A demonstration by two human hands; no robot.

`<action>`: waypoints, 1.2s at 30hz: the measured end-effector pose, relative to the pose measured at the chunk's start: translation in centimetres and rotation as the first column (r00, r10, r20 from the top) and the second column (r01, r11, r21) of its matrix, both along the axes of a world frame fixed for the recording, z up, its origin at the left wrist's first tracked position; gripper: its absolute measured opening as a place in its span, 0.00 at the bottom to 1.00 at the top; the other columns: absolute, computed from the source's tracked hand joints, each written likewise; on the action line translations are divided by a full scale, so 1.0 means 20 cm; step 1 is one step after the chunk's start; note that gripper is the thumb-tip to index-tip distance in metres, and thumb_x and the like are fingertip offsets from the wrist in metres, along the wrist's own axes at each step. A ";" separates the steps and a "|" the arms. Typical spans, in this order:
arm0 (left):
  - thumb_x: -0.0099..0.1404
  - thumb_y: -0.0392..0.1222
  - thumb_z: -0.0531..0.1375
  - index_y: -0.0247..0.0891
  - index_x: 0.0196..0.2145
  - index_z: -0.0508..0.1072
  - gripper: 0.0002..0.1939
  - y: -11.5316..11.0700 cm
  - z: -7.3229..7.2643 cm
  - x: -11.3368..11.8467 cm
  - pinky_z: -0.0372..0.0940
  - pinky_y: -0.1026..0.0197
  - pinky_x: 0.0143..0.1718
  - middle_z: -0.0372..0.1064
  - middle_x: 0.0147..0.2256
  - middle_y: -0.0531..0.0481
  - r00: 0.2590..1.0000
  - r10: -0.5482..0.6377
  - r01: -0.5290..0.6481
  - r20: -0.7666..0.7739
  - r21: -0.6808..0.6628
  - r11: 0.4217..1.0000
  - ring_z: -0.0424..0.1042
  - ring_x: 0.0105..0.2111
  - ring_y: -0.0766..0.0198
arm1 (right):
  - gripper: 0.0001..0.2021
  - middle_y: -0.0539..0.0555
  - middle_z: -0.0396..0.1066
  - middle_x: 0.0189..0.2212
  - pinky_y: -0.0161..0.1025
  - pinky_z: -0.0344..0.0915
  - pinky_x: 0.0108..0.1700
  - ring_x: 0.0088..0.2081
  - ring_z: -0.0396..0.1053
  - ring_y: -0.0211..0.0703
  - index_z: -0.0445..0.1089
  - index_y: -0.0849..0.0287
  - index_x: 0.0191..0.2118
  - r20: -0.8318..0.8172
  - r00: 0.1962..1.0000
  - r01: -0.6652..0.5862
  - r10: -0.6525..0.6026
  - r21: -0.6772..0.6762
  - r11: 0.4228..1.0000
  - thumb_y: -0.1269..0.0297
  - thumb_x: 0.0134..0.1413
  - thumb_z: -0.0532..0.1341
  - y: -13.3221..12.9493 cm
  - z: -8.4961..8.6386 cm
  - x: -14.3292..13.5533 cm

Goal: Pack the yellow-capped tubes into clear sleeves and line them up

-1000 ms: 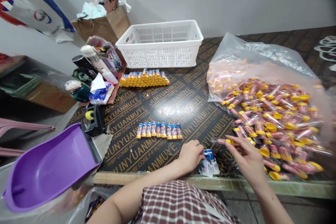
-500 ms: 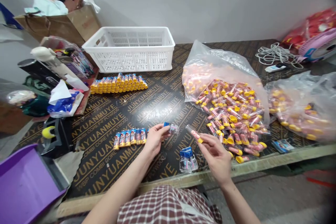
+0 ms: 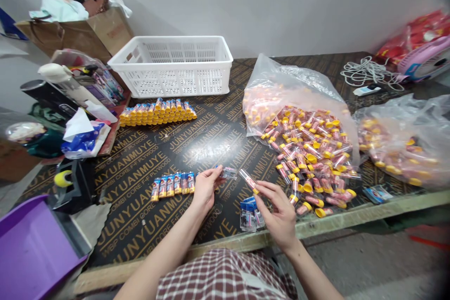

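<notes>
Centre of the frame, slightly right and below: a clear tube with a yellow end (image 3: 248, 181), tilted, its clear end towards the upper left. My right hand (image 3: 280, 215) grips it near the yellow end between thumb and fingertips. Just left of it, my left hand (image 3: 206, 189) pinches a small blue-and-clear sleeve (image 3: 229, 173) between thumb and forefinger; tube and sleeve are near each other but apart. Below them, near the front edge of the surface (image 3: 211, 150), lies a stack of similar sleeves (image 3: 248, 213). Left of my left hand, a row of blue-wrapped tubes (image 3: 174, 184) lies side by side, partly hidden by that hand. Right of centre, a heap of loose tubes (image 3: 312, 154) spills from a plastic bag (image 3: 298, 77). Upper left of centre, stacked blue-and-yellow tubes (image 3: 158, 113) lie before a white basket (image 3: 176, 77). Lower left: a purple dustpan (image 3: 31, 248).
</notes>
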State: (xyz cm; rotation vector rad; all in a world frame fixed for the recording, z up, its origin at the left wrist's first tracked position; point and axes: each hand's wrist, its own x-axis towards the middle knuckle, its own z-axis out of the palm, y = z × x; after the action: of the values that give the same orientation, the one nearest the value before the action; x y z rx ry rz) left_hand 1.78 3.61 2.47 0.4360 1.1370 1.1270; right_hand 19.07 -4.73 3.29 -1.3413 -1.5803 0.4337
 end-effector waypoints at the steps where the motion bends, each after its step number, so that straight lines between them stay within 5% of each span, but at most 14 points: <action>1: 0.38 0.49 0.72 0.31 0.21 0.75 0.19 0.00 0.00 0.00 0.65 0.66 0.27 0.72 0.22 0.50 1.000 0.003 -0.003 -0.005 0.000 1.000 0.68 0.22 0.69 | 0.15 0.56 0.69 0.44 0.46 0.66 0.50 0.46 0.68 0.45 0.70 0.52 0.47 0.005 1.000 -0.015 0.015 0.001 1.000 0.73 0.54 0.58 0.00 0.00 0.00; 6: 0.43 0.50 0.70 0.31 0.22 0.73 0.18 -0.02 0.00 0.03 0.65 0.67 0.26 0.69 0.21 0.53 0.999 -0.011 0.014 -0.041 0.063 0.998 0.67 0.22 0.71 | 0.15 0.55 0.69 0.43 0.43 0.66 0.49 0.46 0.68 0.44 0.70 0.53 0.46 -0.009 0.992 -0.124 0.124 -0.047 0.991 0.74 0.54 0.58 -0.01 0.00 -0.02; 13: 0.42 0.43 0.71 0.33 0.35 0.72 0.22 -0.07 0.08 0.04 0.67 0.65 0.29 0.72 0.26 0.52 0.967 -0.241 0.235 0.078 0.080 0.969 0.70 0.25 0.69 | 0.22 0.55 0.64 0.41 0.41 0.68 0.45 0.43 0.67 0.42 0.65 0.50 0.53 0.011 0.987 -0.159 0.160 -0.073 0.985 0.76 0.53 0.56 0.02 -0.05 -0.01; 20: 0.43 0.45 0.71 0.29 0.28 0.74 0.19 -0.12 0.07 0.06 0.65 0.65 0.28 0.71 0.24 0.51 0.851 -0.522 0.520 0.053 0.048 0.853 0.70 0.23 0.69 | 0.41 0.58 0.44 0.63 0.51 0.63 0.56 0.58 0.57 0.51 0.45 0.50 0.63 -0.062 0.951 -0.308 0.304 -0.080 0.948 0.77 0.41 0.57 0.06 -0.05 0.00; 26: 0.42 0.43 0.72 0.29 0.29 0.74 0.19 -0.15 0.07 0.07 0.66 0.65 0.29 0.72 0.25 0.50 0.835 -0.543 0.543 0.087 0.023 0.839 0.71 0.24 0.68 | 0.41 0.58 0.57 0.58 0.50 0.61 0.58 0.58 0.59 0.51 0.48 0.52 0.62 -0.160 0.903 -0.419 0.398 -0.129 0.899 0.78 0.38 0.56 0.05 -0.10 0.01; 36: 0.42 0.43 0.72 0.29 0.29 0.73 0.19 -0.17 0.08 0.07 0.66 0.65 0.29 0.72 0.24 0.50 0.845 -0.523 0.525 0.112 0.021 0.851 0.71 0.24 0.68 | 0.42 0.57 0.58 0.58 0.50 0.62 0.57 0.56 0.61 0.51 0.50 0.52 0.61 -0.249 0.895 -0.403 0.369 -0.100 0.910 0.79 0.36 0.56 0.05 -0.11 0.00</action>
State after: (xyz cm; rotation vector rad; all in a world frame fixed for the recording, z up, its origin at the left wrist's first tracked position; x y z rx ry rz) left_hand 3.28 0.25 3.97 0.6230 0.8466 0.6513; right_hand 19.06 -3.81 1.14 -1.0354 -1.6459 0.9342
